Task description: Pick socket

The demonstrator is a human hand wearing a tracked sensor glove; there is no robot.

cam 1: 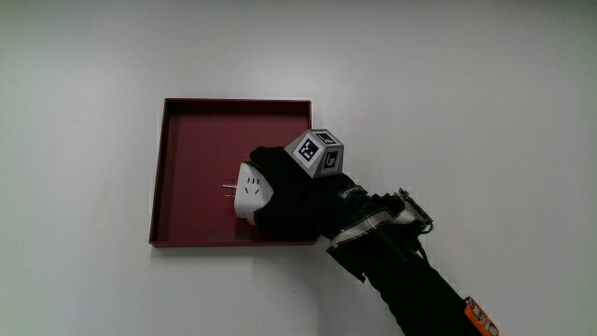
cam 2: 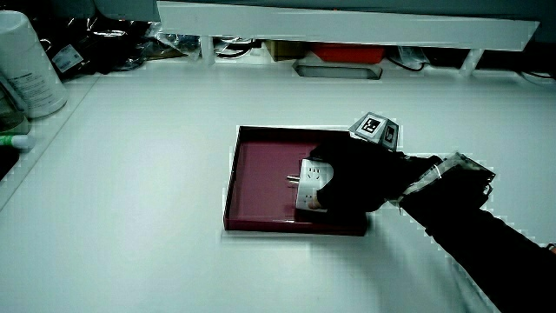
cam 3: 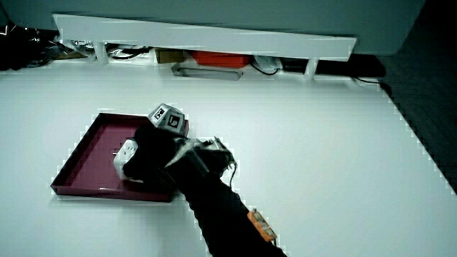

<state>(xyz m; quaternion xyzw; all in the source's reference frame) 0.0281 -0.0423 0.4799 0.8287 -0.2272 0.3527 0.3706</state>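
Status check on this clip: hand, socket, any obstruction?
Hand closed on white socket, over the red tray. Socket prongs point away from the palm. Lifted or resting: cannot tell. Nothing else in the tray, no obstruction.

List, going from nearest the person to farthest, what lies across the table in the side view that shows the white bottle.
Forearm → hand gripping the socket in the red tray → low partition.
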